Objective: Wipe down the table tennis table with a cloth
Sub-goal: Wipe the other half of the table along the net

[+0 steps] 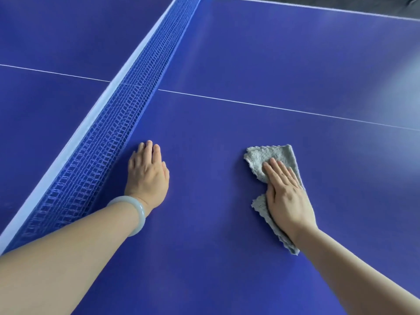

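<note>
The blue table tennis table [261,64] fills the view. A grey fluffy cloth [261,156] lies crumpled on its near half, right of centre. My right hand [287,194] presses flat on the cloth with straight fingers, covering its middle. My left hand [147,173] rests flat on the bare table surface, close beside the net, fingers straight and together. A pale bangle [136,212] sits on my left wrist.
The blue net [109,133] with its white top band runs diagonally from the lower left to the top centre. A thin white centre line [272,107] crosses the table beyond my hands. The far edge shows at the top right, with dark floor behind it.
</note>
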### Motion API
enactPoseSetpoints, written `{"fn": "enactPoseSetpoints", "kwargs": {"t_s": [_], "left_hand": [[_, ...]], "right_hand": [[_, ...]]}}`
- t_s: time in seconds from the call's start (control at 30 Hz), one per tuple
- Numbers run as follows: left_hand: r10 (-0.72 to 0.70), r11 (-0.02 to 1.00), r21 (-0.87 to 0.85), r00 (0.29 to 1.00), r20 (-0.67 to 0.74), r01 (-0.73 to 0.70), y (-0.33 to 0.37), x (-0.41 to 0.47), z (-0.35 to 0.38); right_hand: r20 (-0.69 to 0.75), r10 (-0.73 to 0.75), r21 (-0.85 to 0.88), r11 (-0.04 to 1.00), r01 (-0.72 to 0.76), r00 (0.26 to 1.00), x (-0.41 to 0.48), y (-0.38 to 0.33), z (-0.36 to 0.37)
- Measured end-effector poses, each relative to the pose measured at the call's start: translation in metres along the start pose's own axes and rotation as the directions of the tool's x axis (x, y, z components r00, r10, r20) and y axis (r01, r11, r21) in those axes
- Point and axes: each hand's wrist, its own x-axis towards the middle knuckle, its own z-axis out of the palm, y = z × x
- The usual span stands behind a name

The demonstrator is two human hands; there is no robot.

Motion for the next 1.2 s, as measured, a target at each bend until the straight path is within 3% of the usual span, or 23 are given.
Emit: {"fn": "enactPoseSetpoints", "kwargs": {"t_s": [0.13,0.27,0.43,0.57,0.73,0.8,0.9,0.97,1.03,1.1,1.2], "left_hand": [[0.166,0.968,0.188,0.986,0.017,-0.166,0.02,-0.005,-0.011],[0.326,0.943,0.06,0.945,0.007,-0.326,0.098,-0.022,-0.004],[0.221,0.975,-0.035,0.973,0.064,-0.219,0.159,-0.033,0.014],[0.184,0.97,-0.162,0.983,-0.014,-0.184,0.158,-0.035,0.015],[0.17,0.978,-0.119,0.985,-0.04,-0.174,0.162,-0.034,0.017],[0.169,0.982,-0.079,0.985,-0.037,-0.171,0.162,-0.035,0.016],[0.184,0.982,-0.042,0.982,-0.038,-0.186,0.163,-0.034,0.014],[0.179,0.983,-0.045,0.984,-0.024,-0.18,0.161,-0.035,0.015],[0.173,0.982,-0.077,0.985,-0.015,-0.174,0.16,-0.035,0.016],[0.165,0.983,-0.086,0.986,-0.01,-0.165,0.161,-0.035,0.015],[0.157,0.984,-0.086,0.988,0.003,-0.156,0.163,-0.034,0.016]], "right_hand": [[0.021,-0.015,0.046,0.999,0.014,1.0,-0.001,0.0,-0.001],[0.011,0.004,0.083,0.996,-0.005,1.0,0.0,0.003,0.0],[0.026,0.023,0.058,0.998,-0.025,0.999,0.004,0.007,0.0],[0.024,-0.029,0.016,0.999,0.029,0.999,0.042,0.027,-0.005],[-0.028,0.081,0.0,0.997,-0.081,0.996,0.105,0.029,0.001],[0.032,-0.049,0.028,0.998,0.048,0.998,0.128,0.005,0.014],[0.147,-0.299,0.08,0.954,0.29,0.943,0.159,-0.023,0.028],[0.155,-0.334,0.068,0.942,0.327,0.93,0.173,-0.013,0.025],[0.078,-0.218,0.031,0.976,0.216,0.973,0.174,0.023,0.009],[-0.018,0.004,0.001,1.0,-0.004,1.0,0.167,0.079,-0.015],[-0.071,0.368,-0.026,0.928,-0.371,0.927,0.138,0.152,-0.049]]}}
